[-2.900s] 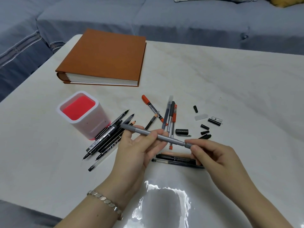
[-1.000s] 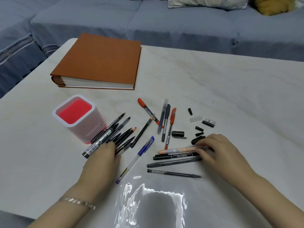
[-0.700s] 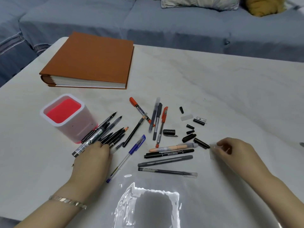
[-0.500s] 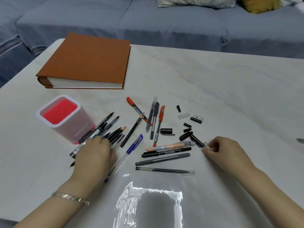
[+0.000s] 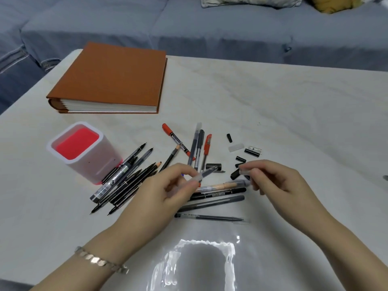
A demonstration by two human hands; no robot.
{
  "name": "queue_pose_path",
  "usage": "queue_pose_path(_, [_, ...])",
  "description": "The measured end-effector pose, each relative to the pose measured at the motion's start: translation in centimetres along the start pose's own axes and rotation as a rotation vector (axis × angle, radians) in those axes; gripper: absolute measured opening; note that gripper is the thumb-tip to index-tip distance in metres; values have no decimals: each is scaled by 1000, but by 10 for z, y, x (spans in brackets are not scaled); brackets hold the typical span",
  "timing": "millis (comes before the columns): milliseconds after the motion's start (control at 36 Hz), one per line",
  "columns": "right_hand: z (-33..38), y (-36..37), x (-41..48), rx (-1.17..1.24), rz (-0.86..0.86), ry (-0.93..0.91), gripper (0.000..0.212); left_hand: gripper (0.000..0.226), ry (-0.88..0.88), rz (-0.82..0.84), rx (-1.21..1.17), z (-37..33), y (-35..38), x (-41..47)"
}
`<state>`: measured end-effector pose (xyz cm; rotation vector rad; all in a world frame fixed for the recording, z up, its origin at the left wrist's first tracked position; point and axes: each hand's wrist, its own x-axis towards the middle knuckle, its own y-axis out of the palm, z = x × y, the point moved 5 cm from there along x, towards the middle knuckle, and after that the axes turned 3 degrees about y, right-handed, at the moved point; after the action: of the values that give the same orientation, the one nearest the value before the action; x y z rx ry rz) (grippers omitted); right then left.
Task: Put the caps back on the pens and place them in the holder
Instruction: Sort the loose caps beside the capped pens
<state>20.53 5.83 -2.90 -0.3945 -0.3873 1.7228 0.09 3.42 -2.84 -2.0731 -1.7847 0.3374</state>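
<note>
My left hand [image 5: 168, 192] pinches a clear-barrelled pen [image 5: 206, 173] lifted above the table, its tip end pointing right. My right hand [image 5: 270, 179] pinches a small clear cap [image 5: 244, 170] a short gap to the right of that pen's end. The pink and white holder [image 5: 84, 152] stands at the left with nothing in it. Several pens lie in a pile [image 5: 126, 179] beside the holder, and others lie below my hands, among them a grey pen [image 5: 212, 203]. Loose black caps [image 5: 240, 159] are scattered right of centre.
A thick brown album [image 5: 113, 78] lies at the table's back left. A blue sofa [image 5: 210, 28] runs behind the white marble table [image 5: 294, 114]. Glare from a lamp marks the table's near edge.
My left hand left the pile by the holder and lifted a clear pen. My right hand picked a clear cap off the table and brought it up toward the pen.
</note>
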Motion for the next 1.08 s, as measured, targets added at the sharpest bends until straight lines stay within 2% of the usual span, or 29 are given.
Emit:
queue_pose_path(56, [0, 0, 0, -34, -17, 4, 25, 8, 23, 10, 44, 0, 0, -1])
queue_pose_path(139, [-18, -4, 8, -228, -102, 31, 24, 12, 16, 8, 70, 3, 1, -2])
queue_pose_path(194, [-39, -10, 15, -340, -175, 88, 15, 10, -7, 0, 83, 6, 1, -3])
queue_pose_path(306, [-72, -20, 26, -450, -247, 201, 18, 7, -45, 3, 68, 11, 4, -2])
queue_pose_path(500, [-69, -24, 62, -566, -277, 94, 21, 6, -75, -1, 85, 15, 5, 2])
queue_pose_path(667, [-76, -17, 101, -686, -123, 108, 33, 5, -87, -19, 101, 12, 3, 6])
queue_pose_path(806, [-82, -13, 112, -770, -35, 159, 28, 7, -98, -17, 84, 12, 2, 6])
queue_pose_path(917, [-84, -12, 109, -727, 66, 236, 27, 9, -110, -15, 69, 15, 5, 5])
queue_pose_path(1000, [-73, -16, 97, -628, -55, 131, 20, 8, -113, -14, 66, 15, 7, 5])
queue_pose_path(1083, [-49, -18, 75, -265, -207, 86, 15, 6, -116, -8, 51, 15, 9, 5])
